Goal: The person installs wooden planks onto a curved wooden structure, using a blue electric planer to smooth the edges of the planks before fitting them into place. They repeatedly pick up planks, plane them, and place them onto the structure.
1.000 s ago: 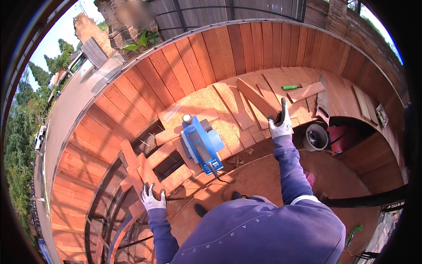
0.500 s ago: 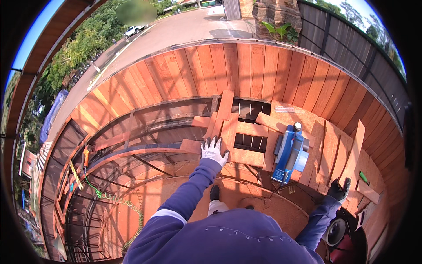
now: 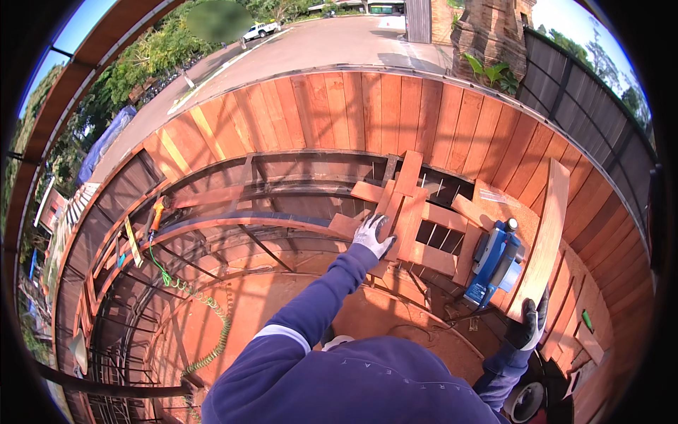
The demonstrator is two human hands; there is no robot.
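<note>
- Here's the right hand (image 3: 531, 324), out at the right, fingers closed around the near end of a long board (image 3: 547, 230)!
- That board slants up and away, just beside the blue planer (image 3: 496, 261), its far end overlapping the wall slats (image 3: 381, 109).
- Over to the left hand (image 3: 373, 237): gloved, fingers spread and loosely bent, resting at the crossed short boards (image 3: 408, 222); no grip shows, and whether it's pressing, I can't tell.
- The score on progress? Those wall slats stand side by side around the curve, so that stretch looks done.
- Below, the middle is only part-covered: the short boards cross at odd angles, seemingly unfixed, dark gaps between them.
- Further left, the curved rail (image 3: 282, 218) and its framing lie largely bare, so plenty looks left there!
</note>
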